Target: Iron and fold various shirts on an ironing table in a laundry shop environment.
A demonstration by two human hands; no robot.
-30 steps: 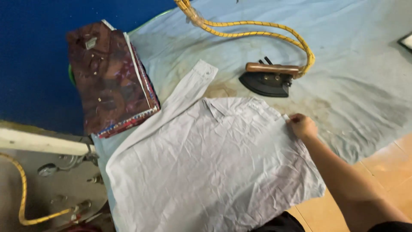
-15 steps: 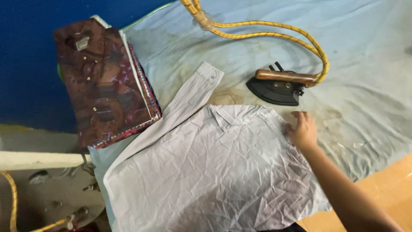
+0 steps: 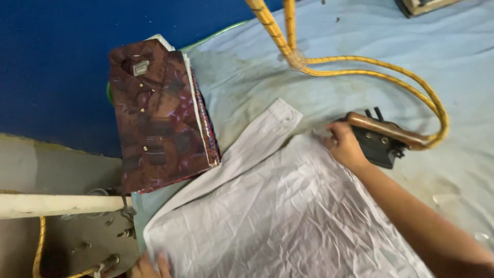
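Wrinkled white shirt (image 3: 278, 216) lies flat on the board cover (image 3: 360, 41). Right hand (image 3: 343, 146) pinches its top edge, fingers curled, iron (image 3: 383, 139) just beside it. Left hand (image 3: 152, 265) barely peeks in at the bottom corner, grip unclear. Folded shirts (image 3: 159, 113) sit left; open cover up top.

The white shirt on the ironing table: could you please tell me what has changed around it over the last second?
The right hand slid up the wrinkled white shirt from its right edge to the collar area, beside the iron. The left hand has come into view at the shirt's lower left corner. The shirt, its sleeve stretched up and away, the iron with its yellow cord and the folded maroon shirt stayed put.
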